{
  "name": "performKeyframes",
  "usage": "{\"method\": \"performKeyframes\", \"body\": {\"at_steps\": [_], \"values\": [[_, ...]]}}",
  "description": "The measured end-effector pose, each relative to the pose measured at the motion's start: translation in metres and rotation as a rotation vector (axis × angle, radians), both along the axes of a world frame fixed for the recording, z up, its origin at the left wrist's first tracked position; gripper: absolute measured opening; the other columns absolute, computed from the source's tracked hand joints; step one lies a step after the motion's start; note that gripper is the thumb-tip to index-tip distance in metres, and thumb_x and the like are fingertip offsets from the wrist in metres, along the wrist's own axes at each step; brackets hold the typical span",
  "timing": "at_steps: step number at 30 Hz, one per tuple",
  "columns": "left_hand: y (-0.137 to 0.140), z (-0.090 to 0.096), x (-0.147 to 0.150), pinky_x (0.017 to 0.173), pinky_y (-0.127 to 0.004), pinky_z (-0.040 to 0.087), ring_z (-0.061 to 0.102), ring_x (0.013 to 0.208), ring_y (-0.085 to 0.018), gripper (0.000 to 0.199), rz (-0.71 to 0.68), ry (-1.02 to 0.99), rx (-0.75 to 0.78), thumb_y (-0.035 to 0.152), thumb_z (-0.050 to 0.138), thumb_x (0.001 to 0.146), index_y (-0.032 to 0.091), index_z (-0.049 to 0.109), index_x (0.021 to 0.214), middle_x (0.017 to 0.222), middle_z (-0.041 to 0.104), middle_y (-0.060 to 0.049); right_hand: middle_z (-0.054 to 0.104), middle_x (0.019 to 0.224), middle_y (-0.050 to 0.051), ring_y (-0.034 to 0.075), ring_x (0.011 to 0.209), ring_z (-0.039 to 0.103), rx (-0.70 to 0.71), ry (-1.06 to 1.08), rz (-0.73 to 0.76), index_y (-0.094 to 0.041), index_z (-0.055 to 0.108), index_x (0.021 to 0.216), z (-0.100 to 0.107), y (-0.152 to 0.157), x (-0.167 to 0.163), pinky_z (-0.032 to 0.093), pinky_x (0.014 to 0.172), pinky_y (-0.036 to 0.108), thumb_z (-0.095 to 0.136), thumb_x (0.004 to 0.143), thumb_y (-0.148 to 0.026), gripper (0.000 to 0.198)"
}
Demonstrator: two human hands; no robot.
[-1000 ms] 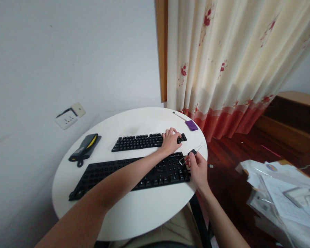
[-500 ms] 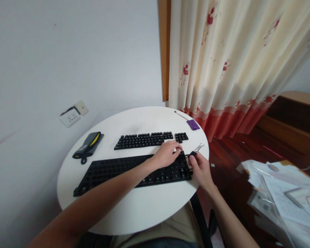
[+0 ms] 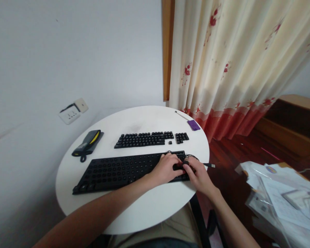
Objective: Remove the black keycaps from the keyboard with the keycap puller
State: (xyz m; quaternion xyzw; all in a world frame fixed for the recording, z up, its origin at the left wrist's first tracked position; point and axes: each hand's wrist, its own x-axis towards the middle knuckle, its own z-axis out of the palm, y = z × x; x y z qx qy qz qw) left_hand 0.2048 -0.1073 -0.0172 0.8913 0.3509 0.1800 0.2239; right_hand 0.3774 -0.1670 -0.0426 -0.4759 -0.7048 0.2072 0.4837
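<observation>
My left hand (image 3: 167, 167) rests over the right part of a black keyboard (image 3: 113, 172), thumb and fingers curled towards each other. Whatever lies between its fingertips is hidden. Right beside it, my right hand (image 3: 200, 175) is closed round a keycap puller, whose dark handle (image 3: 186, 163) shows at the fingertips; its wire ends are mostly hidden. A cable with a USB plug (image 3: 209, 165) sticks out past my right hand over the table edge. Behind the keyboard lie rows of loose black keycaps (image 3: 142, 139), a smaller keycap block (image 3: 181, 137) and one single keycap (image 3: 170, 142).
The round white table (image 3: 134, 213) stands against a wall with a socket (image 3: 69, 114). On it lie a grey and yellow pouch (image 3: 86, 144) and a purple cloth (image 3: 193, 125) with a thin stick. Papers in plastic (image 3: 281, 196) are piled at the right.
My right hand has turned the puller inward, its wire ends no longer pointing away. My left hand has drawn back from the single keycap, which now shows, and meets my right hand.
</observation>
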Motion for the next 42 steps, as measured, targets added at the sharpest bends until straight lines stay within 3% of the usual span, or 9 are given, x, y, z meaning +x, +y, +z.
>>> {"method": "performKeyframes", "body": {"at_steps": [6, 11, 17, 21, 24, 36, 42], "values": [[-0.002, -0.001, 0.003, 0.081, -0.034, 0.036, 0.056, 0.097, -0.022, 0.017, -0.030, 0.017, 0.067, 0.036, 0.076, 0.079, 0.022, 0.067, 0.084, 0.095, 0.067, 0.000, 0.064, 0.068, 0.003, 0.019, 0.065, 0.058, -0.152, 0.265, -0.157, -0.019, 0.063, 0.073, -0.013, 0.009, -0.006, 0.044, 0.061, 0.029, 0.054, 0.094, -0.038, 0.030], [-0.003, -0.001, 0.005, 0.083, -0.035, 0.038, 0.057, 0.096, -0.022, 0.015, -0.034, 0.000, 0.037, 0.034, 0.073, 0.082, 0.021, 0.066, 0.087, 0.096, 0.068, -0.001, 0.064, 0.064, 0.001, 0.018, 0.060, 0.057, -0.172, 0.369, -0.226, -0.019, 0.060, 0.069, -0.011, 0.010, -0.008, 0.043, 0.057, 0.027, 0.055, 0.093, -0.042, 0.034], [-0.011, 0.004, 0.002, 0.090, -0.034, 0.041, 0.056, 0.099, -0.019, 0.019, -0.035, -0.103, 0.148, 0.024, 0.069, 0.088, 0.020, 0.059, 0.103, 0.100, 0.066, -0.001, 0.062, 0.070, 0.001, 0.018, 0.067, 0.056, -0.086, 0.301, -0.340, -0.020, 0.057, 0.076, -0.008, -0.002, -0.012, 0.041, 0.062, 0.027, 0.052, 0.096, -0.038, 0.027], [-0.016, 0.011, 0.003, 0.090, -0.037, 0.040, 0.053, 0.102, -0.022, 0.017, -0.094, 0.038, 0.380, 0.023, 0.060, 0.094, 0.020, 0.057, 0.110, 0.105, 0.063, -0.004, 0.060, 0.069, 0.000, 0.017, 0.066, 0.053, -0.066, 0.303, -0.360, -0.021, 0.055, 0.077, -0.008, -0.003, -0.015, 0.040, 0.063, 0.027, 0.049, 0.097, -0.036, 0.025], [-0.017, 0.013, 0.005, 0.088, -0.037, 0.040, 0.051, 0.100, -0.022, 0.016, -0.110, 0.120, 0.472, 0.020, 0.051, 0.098, 0.020, 0.059, 0.112, 0.104, 0.062, -0.005, 0.056, 0.068, -0.001, 0.017, 0.064, 0.050, -0.056, 0.307, -0.381, -0.021, 0.053, 0.076, -0.010, -0.001, -0.016, 0.038, 0.062, 0.027, 0.047, 0.098, -0.036, 0.027], [-0.014, 0.003, 0.003, 0.084, -0.037, 0.041, 0.053, 0.098, -0.021, 0.022, -0.120, 0.038, 0.547, 0.024, 0.048, 0.100, 0.024, 0.063, 0.115, 0.103, 0.065, -0.004, 0.061, 0.075, 0.001, 0.017, 0.069, 0.054, -0.035, 0.292, -0.382, -0.020, 0.055, 0.082, -0.016, 0.001, -0.015, 0.041, 0.065, 0.028, 0.042, 0.100, -0.035, 0.027], [-0.016, 0.004, 0.006, 0.087, -0.039, 0.042, 0.052, 0.104, -0.022, 0.018, -0.104, 0.012, 0.591, 0.025, 0.053, 0.098, 0.022, 0.064, 0.112, 0.113, 0.064, -0.004, 0.060, 0.073, 0.000, 0.016, 0.068, 0.053, -0.005, 0.310, -0.387, -0.019, 0.056, 0.081, -0.016, -0.003, -0.014, 0.041, 0.064, 0.027, 0.044, 0.100, -0.035, 0.027]]}}
